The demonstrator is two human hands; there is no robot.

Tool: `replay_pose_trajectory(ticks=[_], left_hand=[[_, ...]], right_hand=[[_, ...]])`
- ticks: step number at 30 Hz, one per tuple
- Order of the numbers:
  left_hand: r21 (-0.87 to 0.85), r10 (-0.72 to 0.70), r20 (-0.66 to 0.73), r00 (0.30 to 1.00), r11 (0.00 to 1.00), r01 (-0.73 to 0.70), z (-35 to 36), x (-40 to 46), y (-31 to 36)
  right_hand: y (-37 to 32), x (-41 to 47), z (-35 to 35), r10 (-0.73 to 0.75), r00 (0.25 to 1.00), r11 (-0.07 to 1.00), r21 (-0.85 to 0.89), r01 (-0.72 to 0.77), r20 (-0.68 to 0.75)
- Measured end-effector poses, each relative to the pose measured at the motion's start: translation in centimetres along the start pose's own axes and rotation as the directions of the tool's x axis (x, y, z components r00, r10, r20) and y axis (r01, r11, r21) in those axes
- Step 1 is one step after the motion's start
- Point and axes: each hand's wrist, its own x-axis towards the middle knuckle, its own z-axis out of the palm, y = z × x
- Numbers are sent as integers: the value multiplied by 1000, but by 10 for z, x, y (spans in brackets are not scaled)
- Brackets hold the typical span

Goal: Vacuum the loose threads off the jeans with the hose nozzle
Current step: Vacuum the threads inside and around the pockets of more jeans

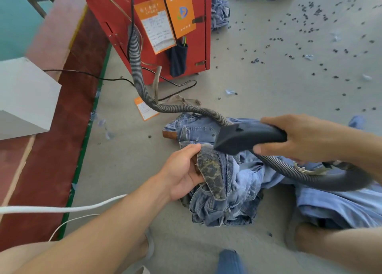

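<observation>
Grey concrete floor [258, 91] carries crumpled jeans [223, 199] near the person's feet. Left hand [182, 176] pinches a raised denim fold in its curled fingers; right hand [297, 137] grips the black hose nozzle [246, 137], its mouth against that fold. Beyond, the ribbed hose [136, 66] climbs to a red cabinet [192, 46].

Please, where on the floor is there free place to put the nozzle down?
Bare floor lies left of the jeans, bordered by the green line. Another patch lies between the jeans and the red cabinet. Far right is crowded with dark scraps; both hands occupy the jeans.
</observation>
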Motion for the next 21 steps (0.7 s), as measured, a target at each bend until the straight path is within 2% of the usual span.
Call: replay_pose_trajectory(ticks=[2,7,11,16,18,21], left_hand=[[22,-3,18,1000,1000,3,0,0,-1],[54,-51,60,997,997,48,0,0,-5],[1,-41,49,998,999,41,-2,2,1],[-42,-87,52,995,995,89,-1,2,-1],[-58,-88,66,994,994,92,-1,2,-1],[-103,-78,80,994,991,86,-3,3,2]], right_hand=[[-3,3,11,-36,998,997,-70,40,57],[1,18,20,13,994,993,-113,-25,-109],[0,-2,7,-77,997,988,-135,76,1],[-18,-4,35,-161,987,917,-371,146,-10],[-25,-2,38,-179,983,930,-333,154,-44],[-22,-4,22,-164,974,973,-185,135,-155]])
